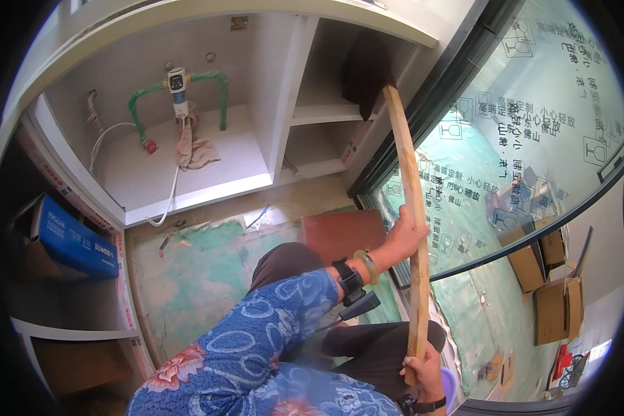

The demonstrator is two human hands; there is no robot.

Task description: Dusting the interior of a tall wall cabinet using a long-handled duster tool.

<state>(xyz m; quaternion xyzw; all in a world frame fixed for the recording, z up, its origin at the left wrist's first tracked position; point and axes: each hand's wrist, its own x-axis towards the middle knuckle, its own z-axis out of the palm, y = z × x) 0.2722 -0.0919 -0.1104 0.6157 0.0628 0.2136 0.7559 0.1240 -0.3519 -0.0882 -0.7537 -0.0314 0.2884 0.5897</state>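
Both my hands grip one long wooden batten (413, 177), which slants up toward the far right compartment of a white cabinet. My left hand (406, 236) is closed around its middle; a bangle and a black strap circle that wrist. Lower down, my right hand (425, 368) holds the near end. At the far end of the batten hangs a dark, cloth-like thing (366, 78) inside the upper compartment (327, 67); how the two are joined is hidden in shadow. Below it lies a white shelf (333, 113).
Beside my left hand stands a sliding glass door (478, 171) with a black frame. A reddish-brown board or box (343, 231) lies near my knee. Green pipes (222, 99) with a white device (179, 91) occupy the cabinet. At left rests a blue box (78, 239); cardboard boxes (556, 307) stand beyond the door.
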